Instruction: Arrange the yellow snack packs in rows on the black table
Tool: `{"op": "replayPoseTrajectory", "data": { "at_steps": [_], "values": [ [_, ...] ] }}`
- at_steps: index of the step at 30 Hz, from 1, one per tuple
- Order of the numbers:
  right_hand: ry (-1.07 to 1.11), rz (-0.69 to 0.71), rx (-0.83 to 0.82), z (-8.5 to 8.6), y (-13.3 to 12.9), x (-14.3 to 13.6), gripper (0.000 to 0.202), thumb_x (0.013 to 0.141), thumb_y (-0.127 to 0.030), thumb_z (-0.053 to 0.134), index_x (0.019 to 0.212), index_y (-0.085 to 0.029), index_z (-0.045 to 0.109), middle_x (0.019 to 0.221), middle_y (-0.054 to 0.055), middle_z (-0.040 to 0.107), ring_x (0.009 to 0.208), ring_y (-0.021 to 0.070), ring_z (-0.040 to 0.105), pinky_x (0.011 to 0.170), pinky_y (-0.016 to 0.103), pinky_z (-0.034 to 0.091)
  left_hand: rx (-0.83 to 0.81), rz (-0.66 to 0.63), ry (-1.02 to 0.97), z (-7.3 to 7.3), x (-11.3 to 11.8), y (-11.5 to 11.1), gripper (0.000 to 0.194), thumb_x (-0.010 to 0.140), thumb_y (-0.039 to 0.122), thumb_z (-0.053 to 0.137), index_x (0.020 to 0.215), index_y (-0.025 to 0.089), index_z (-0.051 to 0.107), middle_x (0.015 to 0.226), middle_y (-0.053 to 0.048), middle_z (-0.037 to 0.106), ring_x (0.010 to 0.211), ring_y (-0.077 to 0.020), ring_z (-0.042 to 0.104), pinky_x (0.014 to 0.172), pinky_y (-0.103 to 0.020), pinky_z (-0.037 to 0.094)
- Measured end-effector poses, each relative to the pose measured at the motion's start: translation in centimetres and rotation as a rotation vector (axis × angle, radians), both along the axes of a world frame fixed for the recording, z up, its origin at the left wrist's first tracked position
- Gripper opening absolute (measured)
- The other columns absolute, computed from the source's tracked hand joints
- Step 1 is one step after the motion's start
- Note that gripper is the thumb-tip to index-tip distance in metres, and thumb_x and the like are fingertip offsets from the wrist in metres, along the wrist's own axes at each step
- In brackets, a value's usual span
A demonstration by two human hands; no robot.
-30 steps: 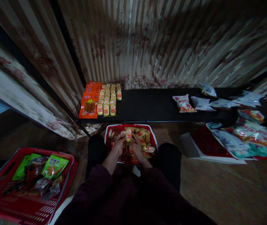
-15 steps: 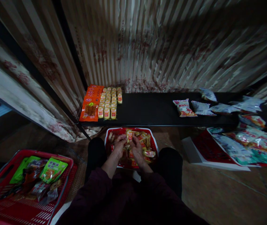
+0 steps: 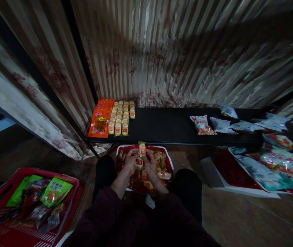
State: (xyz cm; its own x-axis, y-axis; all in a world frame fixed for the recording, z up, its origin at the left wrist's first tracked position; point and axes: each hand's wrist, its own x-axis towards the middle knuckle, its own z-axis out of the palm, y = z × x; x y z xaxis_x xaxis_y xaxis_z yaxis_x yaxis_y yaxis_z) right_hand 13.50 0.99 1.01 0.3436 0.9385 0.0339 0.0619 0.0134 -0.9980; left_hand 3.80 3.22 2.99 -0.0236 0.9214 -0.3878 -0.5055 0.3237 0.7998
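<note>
Over a red basket point(image 3: 172, 164) between my knees, both hands are close together. A small yellow wrapped snack point(image 3: 142, 149) stands upright between their fingertips. My right hand point(image 3: 150, 164) has its fingers closed on that snack. My left hand point(image 3: 131, 161) is curled at its left side, by another wrapped snack point(image 3: 138, 163) just below; what its fingers grip is too small to tell. More yellow packets point(image 3: 164, 175) lie in the basket. On the black shelf point(image 3: 161, 125) ahead, rows of similar yellow snacks point(image 3: 117, 129) stand beside orange packets point(image 3: 100, 120).
Chip bags point(image 3: 202, 125) lie on the shelf's right part. A second red basket point(image 3: 71, 181) with green bags point(image 3: 56, 192) is at the lower left. At the right, a box point(image 3: 218, 181) adjoins a container piled with bags point(image 3: 277, 164).
The yellow snack between my hands has risen a little to the basket's far rim, and another snack now shows below it. The whole view has shifted slightly.
</note>
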Motion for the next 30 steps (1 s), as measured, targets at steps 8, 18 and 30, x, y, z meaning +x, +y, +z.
{"op": "replayPoseTrajectory", "data": {
  "at_steps": [8, 18, 30],
  "values": [
    [0.017, 0.003, 0.019, 1.8, 0.9, -0.3, 0.042, 0.077, -0.041, 0.056, 0.112, -0.019, 0.059, 0.109, 0.008, 0.065, 0.097, 0.0211, 0.06, 0.09, 0.037, 0.045, 0.038, 0.001, -0.024, 0.3, 0.0, 1.0, 0.022, 0.056, 0.023, 0.073, 0.077, 0.019, 0.066, 0.082, -0.002, 0.064, 0.07, -0.0109, 0.057, 0.065, -0.024, 0.041],
    [0.007, -0.013, 0.04, 2.4, 3.0, -0.5, 0.04, 0.076, -0.039, 0.056, 0.11, -0.018, 0.06, 0.107, 0.009, 0.066, 0.096, 0.0221, 0.06, 0.091, 0.039, 0.044, 0.042, 0.007, -0.031, 1.5, 0.0, 2.5, 0.029, 0.056, 0.028, 0.073, 0.082, 0.019, 0.065, 0.074, 0.0, 0.063, 0.06, -0.0096, 0.053, 0.059, -0.024, 0.04],
    [-0.031, -0.042, 0.046, 2.7, 4.7, -0.6, 0.036, 0.075, -0.037, 0.057, 0.104, -0.018, 0.061, 0.105, 0.008, 0.067, 0.095, 0.0215, 0.061, 0.092, 0.04, 0.045, 0.028, 0.01, 0.006, 2.3, -0.4, 3.8, 0.032, 0.057, 0.029, 0.072, 0.087, 0.017, 0.067, 0.075, -0.002, 0.065, 0.062, -0.0106, 0.055, 0.061, -0.024, 0.042]
  ]
}}
